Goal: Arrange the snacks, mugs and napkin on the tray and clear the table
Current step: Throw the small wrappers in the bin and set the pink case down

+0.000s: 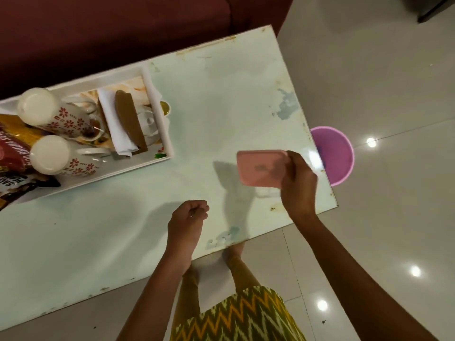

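A white tray (168, 141) sits at the left of the pale table (221, 99). On it stand two white mugs with red flower patterns, one further back (49, 112) and one nearer (59, 156). A white napkin (110, 114) lies in the tray with a brown flat piece (128, 116) on top. Snack packets (14, 153) fill the tray's left end. My right hand (298, 183) holds a pink rectangular object (261, 168) above the table's right part. My left hand (187, 217) hovers over the near table edge, fingers curled closed; whether it holds anything is unclear.
A dark red sofa (110, 28) runs along the table's far side. A pink round tub (337, 156) stands on the tiled floor beyond the table's right edge. My bare feet (234, 254) show below the near edge.
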